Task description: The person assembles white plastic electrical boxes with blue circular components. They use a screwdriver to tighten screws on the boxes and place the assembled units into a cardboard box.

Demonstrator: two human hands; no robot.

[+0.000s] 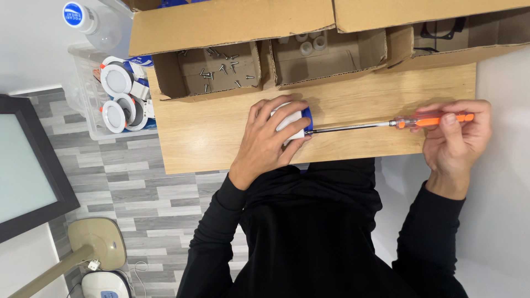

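1. I see the left hand (271,138) cupped over a small white fitting (291,122) with a blue part at its right edge, pressing it onto the wooden board (221,138). Fingers wrapped, firm hold.
2. The right hand (458,138) grasps the orange handle of a long screwdriver (386,125), thumb and fingers closed round it.
3. Key relation: the screwdriver's long axis runs nearly level across the view, handle at the right hand, steel shaft reaching left to the blue side of the fitting. The tip meets the fitting just under the left fingertips; the exact contact point is hidden.
4. The hands are well apart, joined only by the tool. The left hand is on the fitting; the right is the far one.
5. Surface: pale wood board, bare around the fitting. Along its far edge, open cardboard boxes: one with loose screws (221,69), one with small white cylinders (309,43).
6. Room: clear plastic bin (88,94) of round white lamp fittings to the left, a bottle (91,22) beside it, grey plank floor below.
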